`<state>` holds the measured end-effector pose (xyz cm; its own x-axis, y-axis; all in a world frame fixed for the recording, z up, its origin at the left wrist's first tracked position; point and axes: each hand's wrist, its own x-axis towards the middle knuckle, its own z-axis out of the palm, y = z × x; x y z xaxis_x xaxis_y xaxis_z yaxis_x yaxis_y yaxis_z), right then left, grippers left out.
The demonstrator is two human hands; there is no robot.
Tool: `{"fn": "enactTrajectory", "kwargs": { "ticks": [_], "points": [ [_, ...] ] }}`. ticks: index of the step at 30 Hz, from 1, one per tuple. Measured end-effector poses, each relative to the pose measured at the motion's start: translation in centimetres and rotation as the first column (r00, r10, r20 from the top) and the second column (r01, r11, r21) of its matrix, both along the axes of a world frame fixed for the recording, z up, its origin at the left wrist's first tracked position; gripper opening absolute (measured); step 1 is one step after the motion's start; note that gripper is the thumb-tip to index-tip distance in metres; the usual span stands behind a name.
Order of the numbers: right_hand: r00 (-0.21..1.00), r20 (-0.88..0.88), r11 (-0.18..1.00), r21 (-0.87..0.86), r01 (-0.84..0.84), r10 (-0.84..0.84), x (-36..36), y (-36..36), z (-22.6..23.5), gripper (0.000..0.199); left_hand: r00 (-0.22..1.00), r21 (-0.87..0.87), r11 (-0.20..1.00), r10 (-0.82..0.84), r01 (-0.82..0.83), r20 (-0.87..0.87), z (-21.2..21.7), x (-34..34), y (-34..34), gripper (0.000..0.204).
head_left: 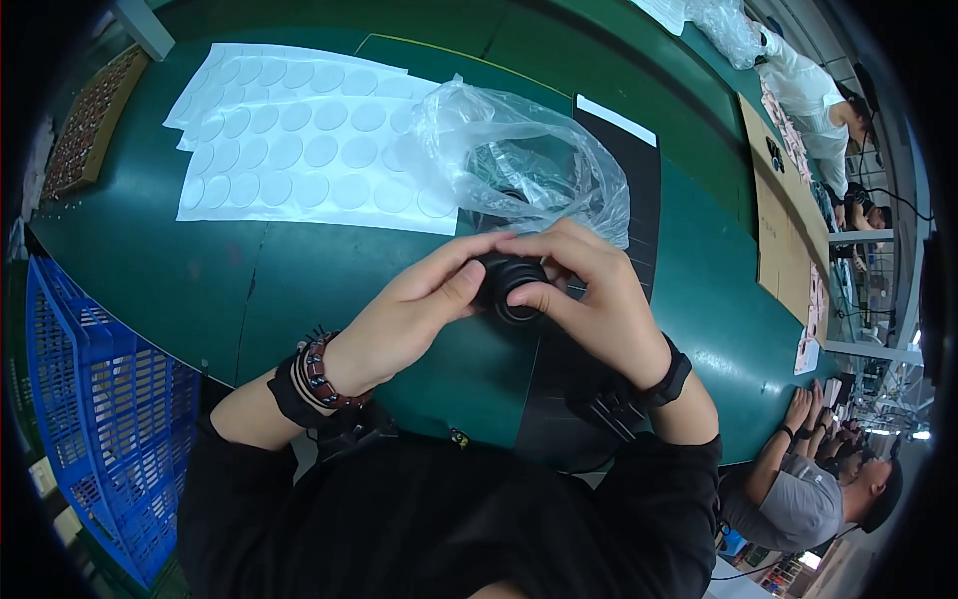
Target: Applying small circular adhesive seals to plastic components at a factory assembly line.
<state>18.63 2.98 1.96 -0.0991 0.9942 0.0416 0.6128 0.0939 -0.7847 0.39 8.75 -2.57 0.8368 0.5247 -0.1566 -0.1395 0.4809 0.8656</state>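
Observation:
Between my two hands is a small black round part (514,283) with a ringed, stepped side, held above the green table. My left hand (424,295) grips it from the left, thumb and fingers closed on its side. From the right, my right hand (584,285) pinches it, with the thumb across its near face. What exact kind of part it is, I cannot tell. Just beyond my fingers lies a crumpled clear plastic bag (599,180), its mouth spread open. Sheets of round clear stickers (319,150) overlap one another on the table to the left of the bag.
A black strip or mat (619,150) runs under the bag toward me. At the left stands a blue plastic crate (110,399); a cardboard tray of small parts (95,125) sits far left. Cardboard (783,210) lies at right. Other people work along the right side.

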Motion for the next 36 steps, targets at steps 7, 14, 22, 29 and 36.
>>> {"fn": "enactTrajectory", "kwargs": {
  "ticks": [7, 14, 22, 29, 36],
  "points": [
    [0.997, 0.076, 0.987, 0.162, 0.013, -0.026, -1.9, -1.4, -0.2, 0.042, 0.996, 0.122, 0.991, -0.037, 0.048, -0.084, 0.3, -0.9, -0.4, 0.035],
    [0.996, 0.08, 0.905, 0.425, -0.005, -0.032, -2.5, -2.2, -1.8, 0.037, 0.999, -0.237, 0.971, -0.024, 0.033, 0.039, 0.0, -1.0, -0.4, 0.035],
    [0.996, 0.073, 0.927, 0.375, 0.017, -0.047, -2.7, -1.8, -2.4, 0.031, 1.0, -0.15, 0.988, -0.021, 0.02, -0.007, -0.4, -1.0, -0.7, 0.036],
    [0.991, 0.117, 0.875, 0.484, 0.001, -0.065, -2.6, -1.8, -4.0, 0.037, 0.999, -0.15, 0.988, -0.048, 0.047, -0.007, -0.8, -1.2, -0.4, 0.034],
    [0.999, 0.026, 0.849, 0.527, -0.04, 0.03, -2.6, -1.6, -4.6, 0.036, 0.992, -0.024, 0.999, -0.052, 0.049, -0.117, -1.3, -1.4, 0.0, 0.029]
  ]
}}
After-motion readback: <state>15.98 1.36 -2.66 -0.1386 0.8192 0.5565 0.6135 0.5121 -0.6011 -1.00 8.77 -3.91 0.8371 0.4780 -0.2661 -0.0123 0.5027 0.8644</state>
